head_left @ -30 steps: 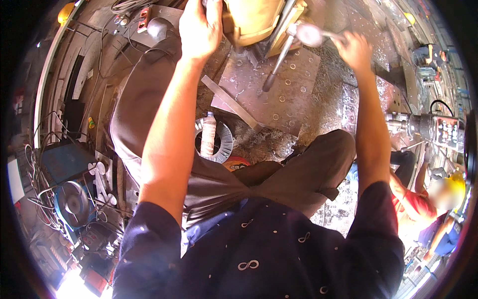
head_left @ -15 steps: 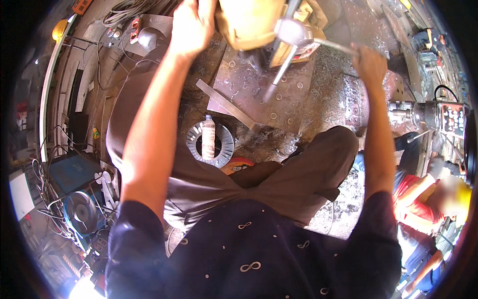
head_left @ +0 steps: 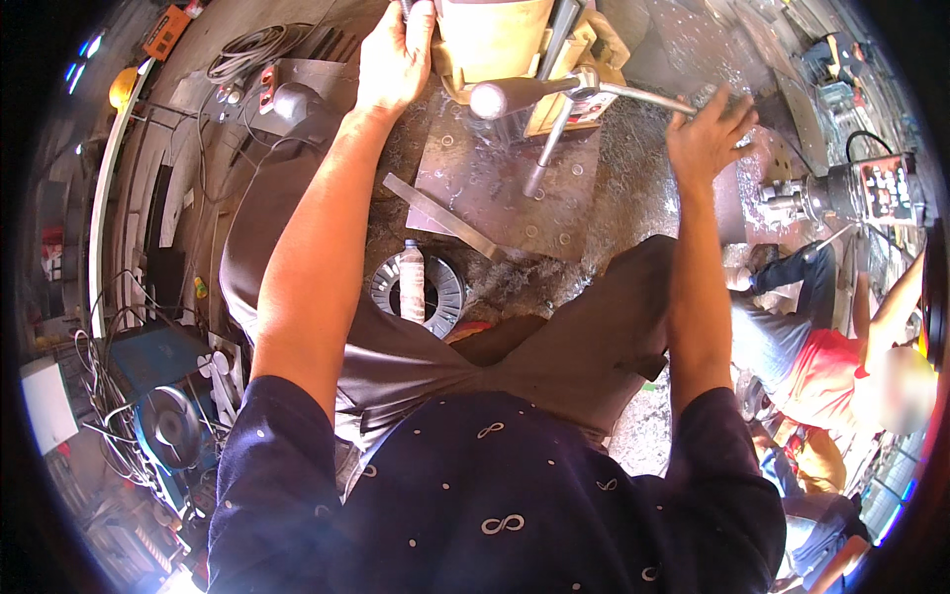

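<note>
L hand [head_left: 396,61] at L side of yellow machine [head_left: 493,45], fingers partly cut off by top edge, grip can't be told; spoked crank [head_left: 586,81] on machine's R, one spoke's tip by R hand [head_left: 708,137], fingers splayed, released, contact unclear.

White infinity signs [head_left: 503,525], navy shirt [head_left: 579,549]
</note>
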Tool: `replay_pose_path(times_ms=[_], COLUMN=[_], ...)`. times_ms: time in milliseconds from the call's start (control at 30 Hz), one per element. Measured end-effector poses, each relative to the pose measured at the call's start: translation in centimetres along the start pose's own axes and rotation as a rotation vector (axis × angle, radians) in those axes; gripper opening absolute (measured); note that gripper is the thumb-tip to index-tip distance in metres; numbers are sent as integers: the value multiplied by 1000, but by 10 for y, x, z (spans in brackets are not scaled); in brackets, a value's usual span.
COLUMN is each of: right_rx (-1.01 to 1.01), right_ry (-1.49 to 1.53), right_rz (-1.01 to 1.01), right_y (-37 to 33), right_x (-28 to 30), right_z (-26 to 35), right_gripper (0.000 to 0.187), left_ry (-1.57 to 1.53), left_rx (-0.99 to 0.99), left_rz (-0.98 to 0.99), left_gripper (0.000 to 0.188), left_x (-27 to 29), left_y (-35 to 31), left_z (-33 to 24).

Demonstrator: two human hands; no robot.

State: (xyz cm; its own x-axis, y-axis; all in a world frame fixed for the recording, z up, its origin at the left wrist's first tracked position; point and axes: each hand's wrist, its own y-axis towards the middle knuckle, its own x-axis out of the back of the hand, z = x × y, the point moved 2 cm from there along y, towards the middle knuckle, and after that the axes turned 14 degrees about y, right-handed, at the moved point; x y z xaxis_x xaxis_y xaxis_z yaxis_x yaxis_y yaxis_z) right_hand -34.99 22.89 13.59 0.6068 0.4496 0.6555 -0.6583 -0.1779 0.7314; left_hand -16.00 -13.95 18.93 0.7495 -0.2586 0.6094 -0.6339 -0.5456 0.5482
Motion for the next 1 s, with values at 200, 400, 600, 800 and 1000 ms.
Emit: replay_pose_path(times_ms=[200, 400, 600, 800, 1000], right_rx=[-353, -172, 348, 379, 261], right_ry=[800, 418, 10, 3, 44], right_rz=[366, 649, 549, 490, 370], right_y=[-125, -88, 20, 49, 21], right_x=[-51, -88, -96, -74, -56], right_z=[63, 20, -50, -26, -21], right_gripper=[94, 34, 27, 28, 25], left_ry=[-124, -67, -73, -35, -47], left_rx=[-3, -11, -47, 55, -15], left_rz=[-53, -126, -187, -63, -86], left_gripper=[35, 34, 31, 29, 31], left_x=[2, -3, -17, -12, -13], left_y=[-26, -46, -62, -74, -53], left_z=[-10, -4, -21, -24, -3])
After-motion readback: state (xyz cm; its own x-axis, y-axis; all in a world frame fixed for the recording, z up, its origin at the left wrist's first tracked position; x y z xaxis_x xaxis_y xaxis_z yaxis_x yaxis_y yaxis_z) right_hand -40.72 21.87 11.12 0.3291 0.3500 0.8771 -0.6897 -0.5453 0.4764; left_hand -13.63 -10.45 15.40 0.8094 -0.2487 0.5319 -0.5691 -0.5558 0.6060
